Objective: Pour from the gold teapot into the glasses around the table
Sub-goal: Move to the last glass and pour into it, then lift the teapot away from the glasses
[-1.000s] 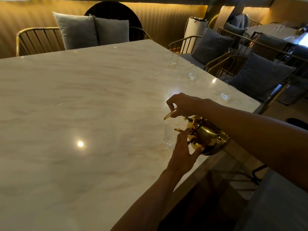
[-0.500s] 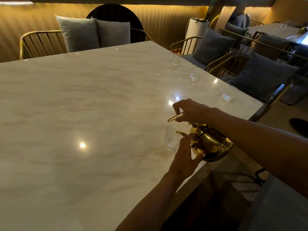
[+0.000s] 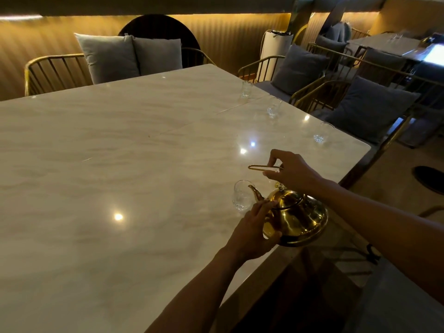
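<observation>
The gold teapot (image 3: 298, 219) sits at the near right edge of the marble table (image 3: 120, 164), nearly level, its spout pointing left at a clear glass (image 3: 242, 195) right beside it. My right hand (image 3: 292, 170) pinches the teapot's thin gold handle (image 3: 263, 167) above the lid. My left hand (image 3: 254, 229) rests flat against the pot's left side, fingers together. Along the right edge stand three more clear glasses: near one (image 3: 322, 136), middle one (image 3: 274, 107), far one (image 3: 246, 88).
Gold wire chairs with grey cushions (image 3: 367, 109) line the right side, close to the table edge. Another cushioned chair (image 3: 108, 57) stands at the far end. A second table (image 3: 384, 44) is at the back right. The floor drops away past the near right edge.
The teapot has tipped back from a pouring tilt toward level and come down near the table edge. My right hand rose with the handle; my left stayed on the pot's side.
</observation>
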